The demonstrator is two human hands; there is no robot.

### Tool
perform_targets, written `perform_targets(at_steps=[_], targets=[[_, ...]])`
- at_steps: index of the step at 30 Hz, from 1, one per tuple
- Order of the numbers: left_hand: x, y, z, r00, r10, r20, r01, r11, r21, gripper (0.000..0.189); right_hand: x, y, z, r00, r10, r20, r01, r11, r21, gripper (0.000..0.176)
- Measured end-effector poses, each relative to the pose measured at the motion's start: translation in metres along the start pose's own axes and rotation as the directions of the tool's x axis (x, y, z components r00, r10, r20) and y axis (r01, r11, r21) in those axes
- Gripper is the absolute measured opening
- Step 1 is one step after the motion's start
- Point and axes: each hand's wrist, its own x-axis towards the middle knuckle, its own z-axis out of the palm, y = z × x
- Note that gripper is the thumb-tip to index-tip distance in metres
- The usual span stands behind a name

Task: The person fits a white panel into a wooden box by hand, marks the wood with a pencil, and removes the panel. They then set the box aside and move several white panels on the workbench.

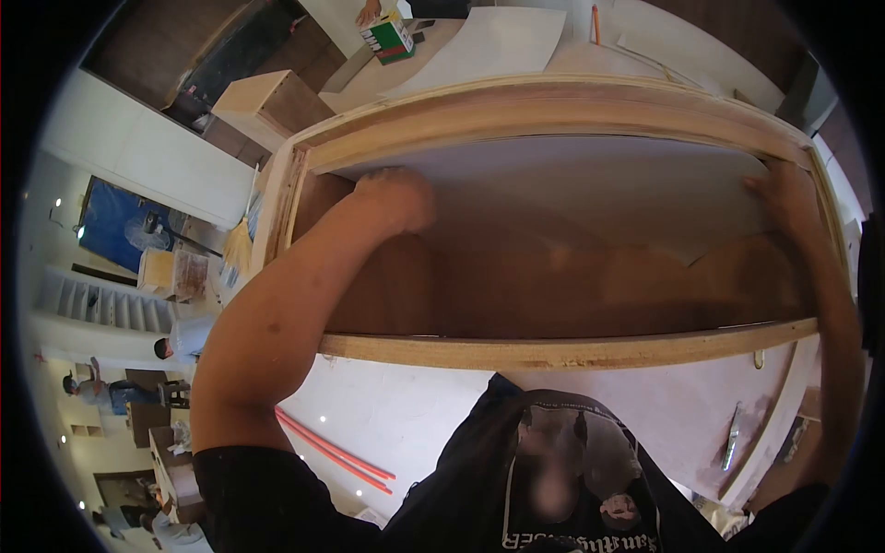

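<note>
A wooden cabinet frame [553, 353] lies in front of me, its open side facing up. Inside it a pale grey sheet [572, 184] leans along the far wall, over brown inner panels [553, 300]. My left hand [396, 195] is at the sheet's upper left part, smeared by motion, with its fingers bent or hidden. At the right end, my right hand [782, 198] reaches inside with fingers apart near the sheet's right corner. Whether those fingertips press on the sheet is hard to see.
Behind the frame are a white sheet [493, 46], a green and white box [387, 39] and another person's hand [369, 11]. A wooden box [272, 106] stands at the back left. Orange strips [336, 452] and a cutter [732, 438] lie nearer me. Several people are at the left.
</note>
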Motion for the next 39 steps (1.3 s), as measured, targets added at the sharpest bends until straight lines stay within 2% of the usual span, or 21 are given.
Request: perform_targets(at_steps=[2,5,8,10,12,13,14,17,20,23,26,29,32,35,38,39], targets=[[-0.001,0.003,-0.006,1.000,-0.013,0.021,0.012,0.999,0.041,0.044,-0.004,-0.007,-0.001,0.999,-0.017,-0.047,0.016,0.999,-0.029,0.042],[-0.003,0.001,-0.008,1.000,0.000,0.007,0.000,1.000,0.016,0.046,0.000,0.001,0.004,1.000,0.027,-0.015,-0.027,0.999,0.029,0.044],[-0.007,0.002,-0.012,1.000,0.014,0.007,-0.015,1.000,0.017,0.047,-0.002,0.001,0.007,0.995,-0.032,-0.093,0.037,0.998,0.053,0.043],[0.002,-0.009,-0.002,0.994,0.111,-0.016,-0.110,0.991,0.073,0.044,0.004,0.008,0.014,0.996,-0.036,-0.084,0.041,0.998,0.054,0.045],[0.005,-0.005,-0.003,0.997,0.076,-0.016,-0.075,0.996,0.050,0.051,0.002,0.012,0.016,0.973,-0.121,-0.195,0.132,0.990,0.045,0.040],[-0.002,0.001,-0.007,0.996,0.059,-0.066,-0.058,0.998,0.015,0.051,0.004,0.003,0.003,0.999,0.018,-0.034,-0.021,0.998,-0.067,0.043],[-0.009,0.004,-0.009,0.993,0.020,-0.112,-0.022,1.000,-0.017,0.052,0.005,-0.006,-0.005,0.980,0.173,0.103,-0.153,0.972,-0.177,0.048],[0.000,0.002,-0.009,0.997,0.031,-0.071,-0.031,0.999,-0.008,0.052,-0.003,-0.016,-0.014,0.954,0.300,-0.012,-0.300,0.953,-0.033,0.056],[-0.004,0.005,-0.020,0.999,-0.030,0.015,0.031,0.997,-0.064,0.062,-0.005,-0.017,-0.024,0.941,0.338,0.033,-0.334,0.939,-0.082,0.054],[-0.003,0.003,-0.013,0.997,-0.028,-0.070,0.022,0.997,-0.073,0.054,-0.004,0.019,-0.010,0.982,0.189,0.014,-0.189,0.981,-0.034,0.049],[-0.003,0.004,-0.013,0.998,0.003,-0.058,-0.007,0.998,-0.064,0.056,-0.005,0.023,-0.012,0.990,0.114,0.081,-0.114,0.993,-0.003,0.045],[-0.004,0.003,-0.011,0.996,0.014,-0.083,-0.018,0.999,-0.047,0.056,0.000,0.026,-0.005,0.993,0.116,0.014,-0.116,0.993,-0.028,0.044],[-0.008,0.000,-0.005,0.985,0.048,-0.168,-0.055,0.998,-0.039,0.055,0.002,0.022,-0.006,0.986,0.155,0.063,-0.155,0.988,-0.010,0.043],[-0.009,0.005,-0.012,0.997,0.026,-0.079,-0.030,0.998,-0.052,0.056,-0.002,0.030,0.004,0.994,0.050,-0.095,-0.049,0.999,0.017,0.042],[0.005,-0.003,-0.004,0.996,0.088,-0.025,-0.089,0.996,-0.011,0.058,-0.008,0.026,0.001,0.991,0.024,-0.135,-0.014,0.997,0.072,0.041],[0.006,-0.002,-0.006,0.998,0.058,-0.031,-0.059,0.997,-0.040,0.057,-0.007,0.025,-0.001,0.995,0.038,-0.094,-0.034,0.998,0.045,0.040]])
